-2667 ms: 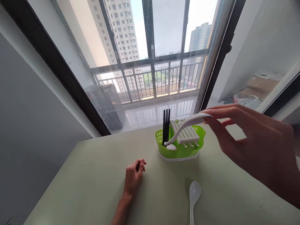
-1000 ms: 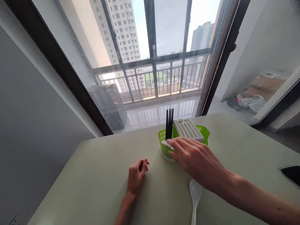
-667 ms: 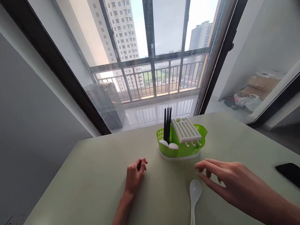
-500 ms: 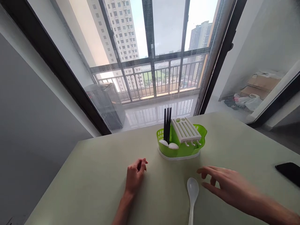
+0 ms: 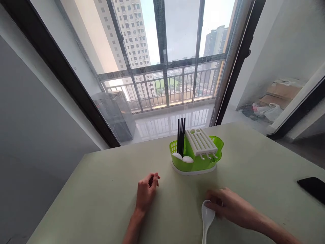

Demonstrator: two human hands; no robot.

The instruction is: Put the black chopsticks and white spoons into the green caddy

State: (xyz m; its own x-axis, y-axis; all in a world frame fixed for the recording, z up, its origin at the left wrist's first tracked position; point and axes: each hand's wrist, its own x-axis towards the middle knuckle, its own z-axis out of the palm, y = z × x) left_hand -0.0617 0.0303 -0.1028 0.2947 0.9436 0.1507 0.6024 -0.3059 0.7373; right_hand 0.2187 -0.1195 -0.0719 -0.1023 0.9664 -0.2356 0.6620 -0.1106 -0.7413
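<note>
My right hand (image 5: 224, 205) is at the bowl of a white spoon (image 5: 208, 217) lying on the table. Its thumb overlaps the bowl's right edge and the fingers curl beyond it, slightly blurred, pinching the rim. My left hand (image 5: 147, 189) rests on the table in a loose fist with nothing seen in it. Behind both hands stands a green cutlery basket (image 5: 195, 166) with a white slotted rack (image 5: 201, 141) on top. Black chopsticks (image 5: 181, 137) stand upright in its left part. Two more white spoons (image 5: 188, 159) show their bowls over the front rim.
A black phone-like object (image 5: 313, 188) lies at the right of the pale green table (image 5: 106, 189). Past the far edge is a glass window (image 5: 177, 84) with dark frames. Cardboard boxes and plastic bags (image 5: 273, 110) sit beyond, at right.
My right hand laid a white spoon into the basket, let go and drew back. It then came down to the spoon on the table, which has shifted slightly. My left hand stayed put.
</note>
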